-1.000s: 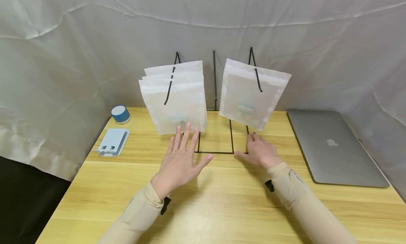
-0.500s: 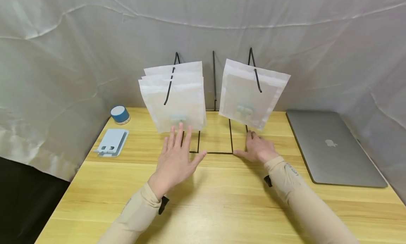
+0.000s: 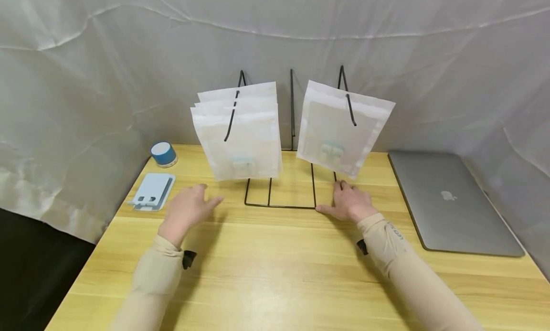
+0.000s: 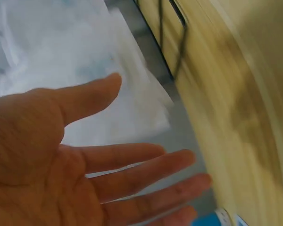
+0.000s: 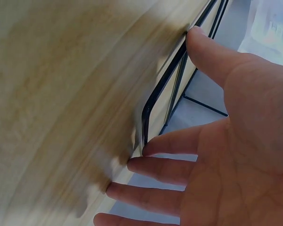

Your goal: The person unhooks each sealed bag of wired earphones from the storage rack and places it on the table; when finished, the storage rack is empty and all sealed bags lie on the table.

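Note:
A black wire display rack (image 3: 285,207) stands on the table, its hooks rising at the back. Several white translucent zip bags (image 3: 245,144) hang from its left hook, and one similar bag (image 3: 324,121) hangs tilted from the right hook. My right hand (image 3: 351,203) is at the rack's front right base corner. In the right wrist view, its thumb (image 5: 212,54) touches the front bar and the index finger meets the bar near the bend, with the fingers fairly straight. My left hand (image 3: 188,210) hovers over the table left of the rack, fingers spread, holding nothing.
A white folding phone stand (image 3: 152,190) and a blue-and-white round container (image 3: 163,154) sit at the table's left. On the right lies a closed grey laptop (image 3: 451,207). Grey cloth (image 3: 275,35) hangs behind the wooden table (image 3: 292,273).
My left hand has drawn away from the front of the left bags and moved left toward the phone stand. My right hand stays at the rack's corner.

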`<state>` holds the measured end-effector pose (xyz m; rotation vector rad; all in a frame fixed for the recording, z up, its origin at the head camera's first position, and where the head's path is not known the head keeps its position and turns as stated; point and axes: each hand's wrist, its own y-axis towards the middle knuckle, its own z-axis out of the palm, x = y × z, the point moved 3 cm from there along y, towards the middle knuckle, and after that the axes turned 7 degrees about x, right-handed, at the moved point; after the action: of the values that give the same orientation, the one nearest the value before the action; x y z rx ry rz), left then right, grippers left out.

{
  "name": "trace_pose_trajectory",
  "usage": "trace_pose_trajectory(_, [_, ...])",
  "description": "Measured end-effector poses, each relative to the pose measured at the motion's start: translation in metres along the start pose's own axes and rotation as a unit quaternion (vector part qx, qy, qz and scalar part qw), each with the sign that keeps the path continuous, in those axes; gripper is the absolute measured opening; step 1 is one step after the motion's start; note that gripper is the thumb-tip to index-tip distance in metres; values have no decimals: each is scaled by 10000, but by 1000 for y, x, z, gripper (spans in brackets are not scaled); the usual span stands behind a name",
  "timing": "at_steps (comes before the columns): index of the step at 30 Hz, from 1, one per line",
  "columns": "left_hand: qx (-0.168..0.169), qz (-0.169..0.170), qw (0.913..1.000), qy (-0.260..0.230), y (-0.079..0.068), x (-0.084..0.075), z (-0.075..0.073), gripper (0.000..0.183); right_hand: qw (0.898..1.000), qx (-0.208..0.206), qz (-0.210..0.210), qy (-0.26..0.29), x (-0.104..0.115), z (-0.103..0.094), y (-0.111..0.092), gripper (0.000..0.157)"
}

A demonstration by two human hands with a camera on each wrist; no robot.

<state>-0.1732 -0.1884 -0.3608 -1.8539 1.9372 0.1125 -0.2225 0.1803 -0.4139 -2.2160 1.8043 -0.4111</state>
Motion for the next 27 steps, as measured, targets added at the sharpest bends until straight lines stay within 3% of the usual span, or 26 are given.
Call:
trace_pose_trajectory(4, [-811, 395, 9927, -799, 7, 16, -12, 54, 10000, -8, 1, 21, 0, 1, -1, 105])
trace_pose_trajectory(9, [-1849, 1006, 9557, -2058, 19, 20, -22, 51, 10000, 10, 9, 15, 1, 0, -2, 105])
trace_pose_trajectory(12, [-2159, 1002, 9352, -2622, 25, 20, -25, 51, 10000, 46, 12, 8, 1, 0, -2, 105])
trace_pose_trajectory(15, [-2287, 960, 9228, -2948, 30, 17, -28, 47, 10000, 42, 29, 6, 1, -1, -2, 105])
trace_pose_trajectory(18, [-2372, 943, 9182, -3027, 32, 13, -31, 41, 10000, 21, 38, -4, 1, -2, -2, 105])
trace_pose_trajectory(27, [-2252, 729, 9180, -3182, 35, 11, -28, 32, 10000, 15, 4, 49, 0, -1, -2, 104])
